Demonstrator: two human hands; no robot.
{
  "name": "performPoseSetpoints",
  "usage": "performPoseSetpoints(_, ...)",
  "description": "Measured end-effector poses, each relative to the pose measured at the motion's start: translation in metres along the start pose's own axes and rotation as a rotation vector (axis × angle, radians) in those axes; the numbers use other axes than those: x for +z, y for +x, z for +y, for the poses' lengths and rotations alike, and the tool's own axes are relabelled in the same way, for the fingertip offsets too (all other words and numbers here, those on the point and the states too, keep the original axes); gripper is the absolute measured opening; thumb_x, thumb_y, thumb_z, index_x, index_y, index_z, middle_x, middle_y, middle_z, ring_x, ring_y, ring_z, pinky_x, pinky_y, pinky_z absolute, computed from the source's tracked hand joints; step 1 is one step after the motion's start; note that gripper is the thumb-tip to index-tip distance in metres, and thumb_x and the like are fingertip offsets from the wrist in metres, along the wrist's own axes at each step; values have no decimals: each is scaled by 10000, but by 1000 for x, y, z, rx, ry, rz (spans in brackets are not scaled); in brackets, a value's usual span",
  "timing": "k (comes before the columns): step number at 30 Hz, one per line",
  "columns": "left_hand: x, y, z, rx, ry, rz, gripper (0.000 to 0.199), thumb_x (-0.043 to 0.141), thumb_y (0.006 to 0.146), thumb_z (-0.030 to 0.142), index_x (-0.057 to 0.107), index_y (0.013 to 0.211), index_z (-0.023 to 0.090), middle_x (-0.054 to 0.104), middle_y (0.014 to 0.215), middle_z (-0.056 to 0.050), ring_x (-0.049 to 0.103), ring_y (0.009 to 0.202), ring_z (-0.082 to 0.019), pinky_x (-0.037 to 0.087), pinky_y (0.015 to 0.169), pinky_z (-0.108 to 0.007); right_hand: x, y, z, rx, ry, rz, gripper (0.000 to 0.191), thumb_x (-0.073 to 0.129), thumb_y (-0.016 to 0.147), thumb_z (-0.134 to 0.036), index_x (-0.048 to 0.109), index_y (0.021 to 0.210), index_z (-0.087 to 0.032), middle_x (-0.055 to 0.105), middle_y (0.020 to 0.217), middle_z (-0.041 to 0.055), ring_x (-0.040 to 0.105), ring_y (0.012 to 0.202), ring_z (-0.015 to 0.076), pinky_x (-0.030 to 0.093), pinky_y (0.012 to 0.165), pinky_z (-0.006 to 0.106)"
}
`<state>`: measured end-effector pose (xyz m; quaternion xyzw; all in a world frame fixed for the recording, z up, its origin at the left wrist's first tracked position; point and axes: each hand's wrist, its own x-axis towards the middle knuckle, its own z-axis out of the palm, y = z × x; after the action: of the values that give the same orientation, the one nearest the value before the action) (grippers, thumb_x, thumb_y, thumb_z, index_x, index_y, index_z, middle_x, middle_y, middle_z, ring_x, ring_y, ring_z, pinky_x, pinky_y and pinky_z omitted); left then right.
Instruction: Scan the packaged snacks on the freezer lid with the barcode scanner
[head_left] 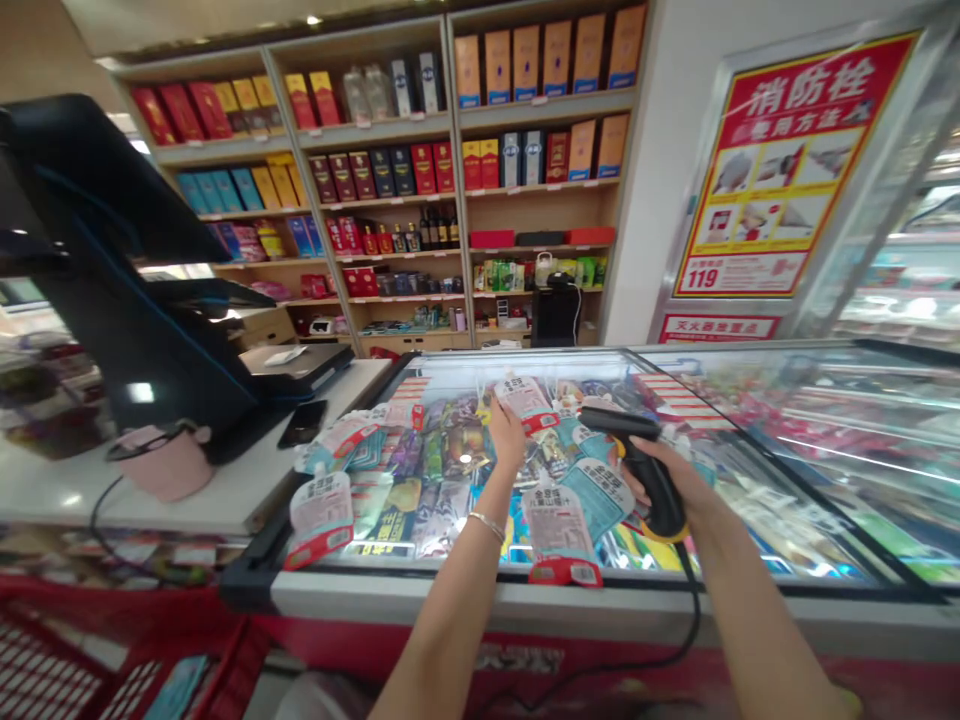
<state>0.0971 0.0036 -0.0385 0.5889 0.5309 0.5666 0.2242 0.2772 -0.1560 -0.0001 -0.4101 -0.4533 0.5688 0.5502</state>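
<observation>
My left hand (508, 436), with a bracelet on its wrist, grips the left edge of a white and red spouted drink pouch (526, 398) over the freezer's glass lid. In my right hand (684, 484) is a black and yellow barcode scanner (654, 480), its head pointing left toward the pouch. Below it lies a blue-grey pouch (596, 494), partly behind the scanner. Nearer to me, another white and red pouch (559, 530) rests flat on the glass. One more pouch (321, 515) lies at the left front corner, with several others piled behind it.
Wrapped frozen goods show through the freezer glass (450, 500). At left, a counter holds a checkout terminal (112, 270), a phone (302, 424) and a pink container (161, 462). The scanner's cable (694, 610) hangs over the freezer front. A red basket (187, 650) sits lower left.
</observation>
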Motion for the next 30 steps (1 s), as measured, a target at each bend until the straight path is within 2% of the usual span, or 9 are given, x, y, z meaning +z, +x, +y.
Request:
performPoseSetpoints(3, -33, 14, 0, -20, 12, 100, 368, 305, 914, 225, 498, 1215, 136, 628, 1142, -163, 598, 1052, -235, 446, 890, -348, 26, 11, -1, -1, 10, -43, 306, 568, 800, -449, 618, 849, -151, 523, 445, -6, 413, 332, 97, 318, 328, 209)
performPoseSetpoints(6, -85, 33, -8, -14, 46, 217, 406, 292, 914, 211, 452, 1273, 108, 598, 1202, -181, 576, 1105, -243, 429, 927, -352, 55, 30, 2, -12, 13, -97, 307, 570, 787, -453, 618, 834, -154, 522, 438, -2, 423, 343, 100, 324, 336, 207)
performPoseSetpoints(11, -175, 60, -42, -21, 122, 397, 468, 301, 903, 177, 350, 1367, 138, 514, 1333, -160, 525, 1191, -225, 401, 982, -344, 107, 66, 20, 20, 46, -179, 330, 544, 781, -478, 613, 819, -157, 511, 414, -6, 424, 332, 102, 324, 331, 207)
performPoseSetpoints(15, -223, 73, -75, -33, 195, 454, 449, 345, 899, 221, 398, 1335, 128, 523, 1321, -160, 493, 1224, -228, 374, 1024, -353, 146, 88, 39, 86, 92, -243, 316, 551, 775, -472, 603, 768, -161, 504, 414, -7, 424, 331, 99, 322, 322, 204)
performPoseSetpoints(18, -241, 74, -94, -55, 333, 439, 514, 441, 872, 300, 393, 1342, 96, 511, 1317, -189, 465, 1244, -248, 360, 1040, -379, 168, 101, 54, 107, 136, -265, 289, 571, 767, -450, 595, 732, -165, 503, 420, -6, 419, 333, 96, 336, 322, 203)
performPoseSetpoints(22, -245, 63, -111, -141, 736, 456, 570, 523, 819, 383, 490, 1277, 46, 409, 1381, -257, 335, 1320, -357, 264, 1069, -519, 184, 112, 76, 164, 167, -243, 259, 602, 755, -416, 590, 689, -166, 505, 422, 0, 417, 336, 100, 358, 316, 208)
performPoseSetpoints(25, -240, 56, -118, -87, 923, 401, 543, 465, 845, 402, 528, 1267, 67, 302, 1472, -212, 230, 1371, -362, 210, 1094, -526, 185, 115, 89, 195, 191, -176, 204, 628, 737, -376, 594, 691, -181, 522, 443, 0, 435, 355, 106, 368, 313, 204)
performPoseSetpoints(28, -236, 55, -119, -78, 953, 276, 559, 378, 880, 402, 489, 1320, 77, 381, 1442, -175, 307, 1342, -330, 266, 1083, -491, 181, 116, 95, 239, 169, -154, 214, 630, 735, -386, 591, 671, -186, 518, 432, 3, 443, 352, 111, 378, 318, 209)
performPoseSetpoints(30, -234, 55, -117, -75, 965, 255, 575, 361, 883, 423, 482, 1331, 83, 409, 1426, -167, 311, 1341, -329, 255, 1090, -499, 178, 116, 95, 271, 144, -149, 244, 616, 741, -412, 593, 659, -183, 502, 408, 2, 440, 338, 114, 380, 319, 214)
